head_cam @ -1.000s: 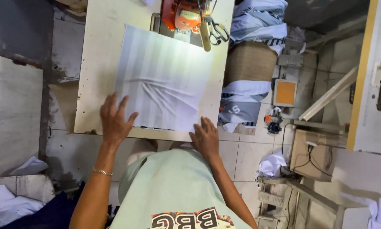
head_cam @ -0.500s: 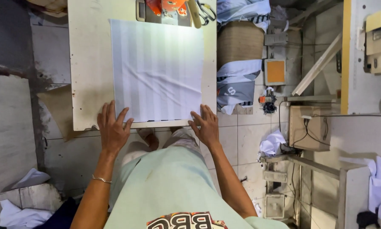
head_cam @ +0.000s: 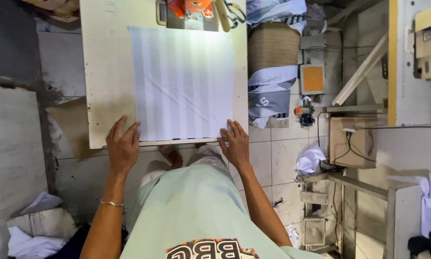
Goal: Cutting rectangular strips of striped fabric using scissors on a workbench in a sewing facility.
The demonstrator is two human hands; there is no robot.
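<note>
A white striped fabric sheet (head_cam: 182, 81) lies flat and smooth on a cream work table (head_cam: 105, 72). My left hand (head_cam: 123, 146) rests with spread fingers on the sheet's near left corner at the table's front edge. My right hand (head_cam: 234, 144) presses the near right corner, fingers apart. Neither hand grips the cloth; both lie flat on it. At the table's far end stands an orange sewing machine (head_cam: 191, 7) with scissors (head_cam: 234, 12) beside it.
A woven basket (head_cam: 273, 45) and folded cloth (head_cam: 270, 91) sit to the right of the table. A cardboard box (head_cam: 352, 141) with cables, a wooden plank (head_cam: 362, 72) and white rags (head_cam: 311, 160) lie on the tiled floor. Another table (head_cam: 417, 62) stands far right.
The fabric was wrinkled and skewed; now it lies flat and square on the table. Both hands slid to its near corners. The camera view shifted toward the table.
</note>
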